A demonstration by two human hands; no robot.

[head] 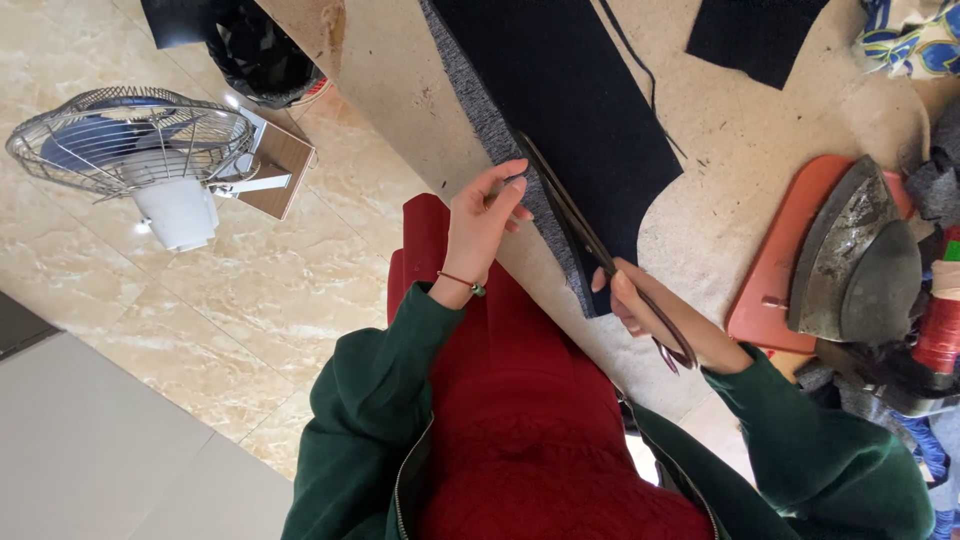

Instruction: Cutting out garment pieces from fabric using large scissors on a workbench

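Note:
A long piece of dark navy fabric point(575, 100) with a grey edge strip lies on the beige worktable point(760, 140). My left hand point(480, 225) pinches the grey edge of the fabric near the table's rim. My right hand point(640, 305) grips the handles of long dark scissors point(590, 235), whose blades lie along the fabric's grey edge, pointing away from me. Both arms wear green sleeves over a red garment.
An old iron point(860, 255) rests on an orange-red board point(785, 255) at the right, beside a red thread spool point(940, 325) and fabric scraps. Another dark fabric piece point(750, 35) lies farther back. A small fan point(140, 150) stands on the tiled floor at left.

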